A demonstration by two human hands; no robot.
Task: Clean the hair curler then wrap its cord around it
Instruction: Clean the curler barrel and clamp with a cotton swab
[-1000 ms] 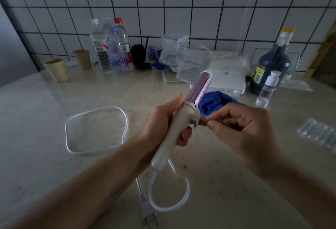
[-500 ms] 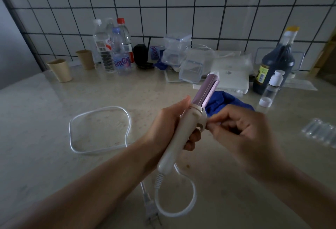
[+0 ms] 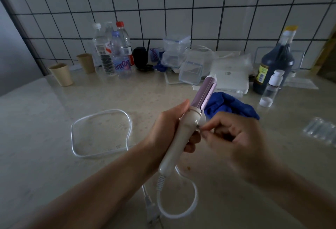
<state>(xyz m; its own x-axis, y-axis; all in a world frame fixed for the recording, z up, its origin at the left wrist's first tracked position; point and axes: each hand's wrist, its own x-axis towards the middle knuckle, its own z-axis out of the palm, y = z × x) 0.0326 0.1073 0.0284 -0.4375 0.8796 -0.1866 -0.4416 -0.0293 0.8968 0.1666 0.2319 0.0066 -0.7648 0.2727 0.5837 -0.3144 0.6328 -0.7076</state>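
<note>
Picking the hair curler (image 3: 179, 143) clean at its collar

The left hand (image 3: 166, 126) is gripping the curler's cream handle with fingers and thumb curled round it, holding it above the table (image 3: 54, 156) with the purple barrel pointing up and away. The right hand (image 3: 236, 137), fingers curled, is pinching thumb and forefinger at the collar just beside the left fingertips; what it is nipping is too small to tell. The cord (image 3: 112, 110) is lying unwound below and left of the left hand, and a blue cloth (image 3: 231, 106) is lying just beyond the right. The step is probably calling for a steady handle and small, gentle pinches.
</note>
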